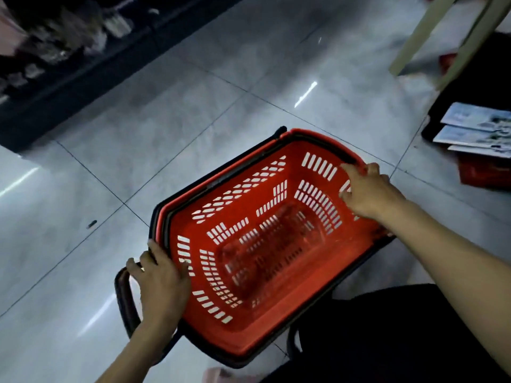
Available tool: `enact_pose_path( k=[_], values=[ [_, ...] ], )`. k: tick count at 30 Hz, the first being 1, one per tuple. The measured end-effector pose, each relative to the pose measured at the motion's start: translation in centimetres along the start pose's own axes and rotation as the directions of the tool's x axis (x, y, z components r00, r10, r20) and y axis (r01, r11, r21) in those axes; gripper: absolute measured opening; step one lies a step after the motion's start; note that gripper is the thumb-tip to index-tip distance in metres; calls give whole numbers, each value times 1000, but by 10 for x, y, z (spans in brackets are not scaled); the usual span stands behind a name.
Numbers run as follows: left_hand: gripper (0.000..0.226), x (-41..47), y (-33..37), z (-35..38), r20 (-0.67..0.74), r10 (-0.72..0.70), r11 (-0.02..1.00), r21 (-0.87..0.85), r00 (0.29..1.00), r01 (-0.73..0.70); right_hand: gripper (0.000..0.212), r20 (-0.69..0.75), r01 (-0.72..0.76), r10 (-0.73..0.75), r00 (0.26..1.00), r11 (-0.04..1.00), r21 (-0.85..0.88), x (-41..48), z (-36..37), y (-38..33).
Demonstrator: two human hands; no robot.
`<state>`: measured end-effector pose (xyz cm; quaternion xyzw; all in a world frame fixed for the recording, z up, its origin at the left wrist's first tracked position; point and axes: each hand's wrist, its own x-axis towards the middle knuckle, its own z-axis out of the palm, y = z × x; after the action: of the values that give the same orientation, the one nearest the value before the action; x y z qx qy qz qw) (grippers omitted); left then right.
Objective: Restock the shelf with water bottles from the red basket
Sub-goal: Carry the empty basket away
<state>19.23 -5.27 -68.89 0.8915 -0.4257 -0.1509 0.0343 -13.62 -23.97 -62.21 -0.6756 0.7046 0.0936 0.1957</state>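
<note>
View from a head camera, looking down at a red basket [249, 189] on a glossy grey tiled floor [193, 106]. The basket lies just in front of the person, and its slotted bottom and walls show bare: no water bottles can be seen inside it. The left hand [159, 275] grips the near left corner of the rim, fingers draped over the outer edge and thumb tucked inside. The right hand [367, 192] holds the far right rim, fingers curled down over the inner wall. A black carrying handle [124, 299] hangs loose outside the basket, beside the left wrist. The dark shelf [55, 64] runs across the upper left, well apart from the basket; its goods are too blurred to tell whether bottles stand there. At the right edge lie pale flat packets [475, 128], with two pale slanted posts [425, 31] above them. Judging from the empty basket, the restocking looks finished or nearly so, and the step in hand is probably shifting the basket out of the way. To do that well, both hands should lift evenly by the opposite corners so the basket stays level, keep the loose handle from swinging or catching, and steer clear of the packets and posts on the right.
</note>
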Motion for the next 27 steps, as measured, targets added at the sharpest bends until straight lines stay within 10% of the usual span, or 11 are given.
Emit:
enact_pose_path(
  k=[9,18,27],
  values=[
    [63,39,140,24,-115,234,968,-70,965,-243,77,-63,-236,249,966,956,174,45,2,159],
    [55,42,338,64,-194,424,903,20,885,-428,79,-384,-496,550,741,835,239,41,17,315],
    [60,4,420,12,163,414,910,-51,896,-411,77,-159,-607,766,622,601,520,-40,-41,333]
  ],
)
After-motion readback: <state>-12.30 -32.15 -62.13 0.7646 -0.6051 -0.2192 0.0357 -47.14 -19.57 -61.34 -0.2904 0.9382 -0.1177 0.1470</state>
